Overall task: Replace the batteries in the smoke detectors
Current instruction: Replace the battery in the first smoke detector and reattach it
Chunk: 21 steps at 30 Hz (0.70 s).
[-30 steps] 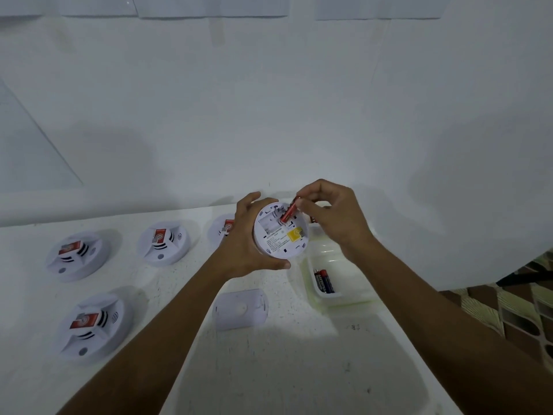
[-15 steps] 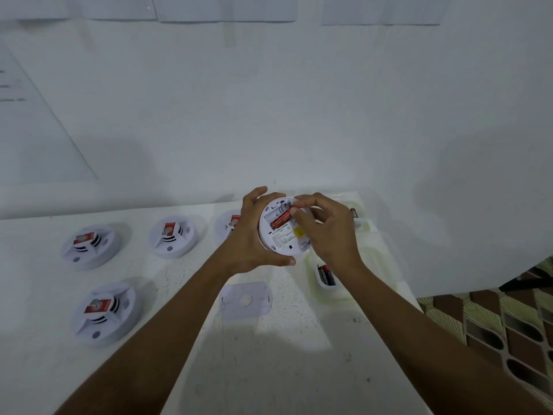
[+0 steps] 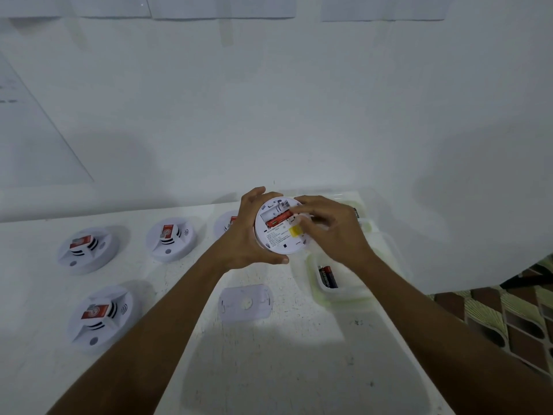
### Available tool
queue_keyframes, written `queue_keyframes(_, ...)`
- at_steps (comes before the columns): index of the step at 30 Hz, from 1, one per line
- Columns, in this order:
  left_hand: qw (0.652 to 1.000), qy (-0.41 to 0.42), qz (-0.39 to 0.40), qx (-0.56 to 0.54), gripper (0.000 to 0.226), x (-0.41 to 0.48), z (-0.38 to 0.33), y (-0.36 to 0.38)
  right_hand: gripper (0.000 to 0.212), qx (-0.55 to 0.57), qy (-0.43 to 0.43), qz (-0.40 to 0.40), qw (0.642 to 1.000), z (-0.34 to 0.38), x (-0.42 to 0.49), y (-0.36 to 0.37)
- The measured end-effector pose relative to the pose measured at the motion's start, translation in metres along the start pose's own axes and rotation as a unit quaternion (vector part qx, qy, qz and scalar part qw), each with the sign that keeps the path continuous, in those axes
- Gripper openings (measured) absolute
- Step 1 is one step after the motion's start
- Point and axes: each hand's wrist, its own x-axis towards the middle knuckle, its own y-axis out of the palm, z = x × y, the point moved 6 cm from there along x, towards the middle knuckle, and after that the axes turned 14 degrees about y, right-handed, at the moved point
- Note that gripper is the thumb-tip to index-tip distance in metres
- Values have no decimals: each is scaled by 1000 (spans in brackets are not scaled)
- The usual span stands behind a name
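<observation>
Spare smoke detectors are laid on the white table at the left. The held smoke detector is gripped, back up, by the left hand, fingers curled round its rim. A red battery is seen in its slot. The right hand is bent over the battery's end, too blurred to tell a grip.

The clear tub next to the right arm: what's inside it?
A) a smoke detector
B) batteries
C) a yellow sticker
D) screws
B: black-and-red batteries lie in the clear tub, and nothing else shows in it.
</observation>
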Motion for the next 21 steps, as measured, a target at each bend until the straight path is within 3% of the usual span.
queue_keyframes(4, 1000, -19, 1, -6, 103, -1, 16, -10, 18, -40, 99, -30, 994, -22, 33, -26)
queue_keyframes(8, 999, -32, -1, -7, 102, -3, 26, -17, 14, -209, 213, 92, 950, -63, 67, -24)
queue_keyframes(14, 1000, -28, 5, 0, 102, 3, 30, -17, 25, -316, 234, 185, 901, -83, 93, 3)
queue_keyframes(21, 1000, -25, -1, 11, 101, 6, 30, -17, 5, -285, 256, 189, 904, -83, 86, 4)
